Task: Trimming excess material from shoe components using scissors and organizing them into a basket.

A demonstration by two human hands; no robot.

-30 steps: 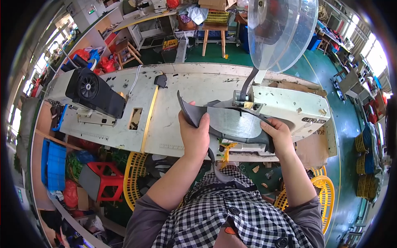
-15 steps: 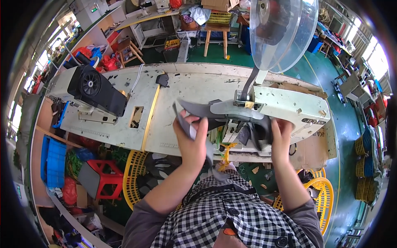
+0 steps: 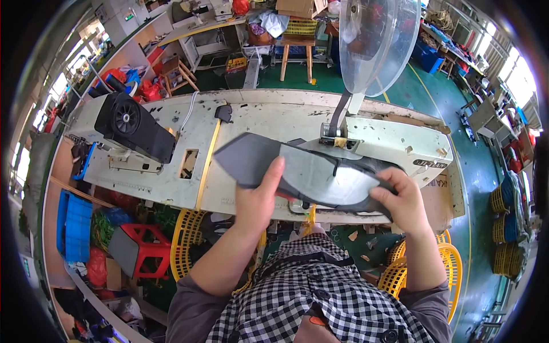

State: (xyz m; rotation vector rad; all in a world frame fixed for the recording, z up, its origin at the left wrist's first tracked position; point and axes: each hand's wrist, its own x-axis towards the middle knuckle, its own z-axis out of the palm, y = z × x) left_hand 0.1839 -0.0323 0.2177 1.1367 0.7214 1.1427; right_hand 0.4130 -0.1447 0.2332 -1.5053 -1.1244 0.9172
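Both hands hold a flat sewn shoe-upper piece [image 3: 303, 168] up in front of the sewing machine [image 3: 389, 143]. It is dark grey at its left end, with a paler grey panel and dark edging to the right. My left hand [image 3: 257, 197] grips its lower left edge, thumb on top and fingers mostly hidden beneath. At the right end my right hand [image 3: 403, 197] pinches the edge between thumb and fingers. The piece covers the machine's needle area and part of the white worktable [image 3: 257, 123].
A clear plastic reel [image 3: 377, 51] stands above the machine, with a dark tape [image 3: 341, 108] running down from it. To the left is another machine with a black motor [image 3: 134, 123]. Yellow baskets [image 3: 184, 240], a red stool [image 3: 146, 246] and a blue crate [image 3: 74, 226] sit below.
The shoe-upper piece, earlier bent and seen nearly edge-on, is now spread flatter, showing its broad pale panel. My right hand has shifted slightly right and turned over its end.
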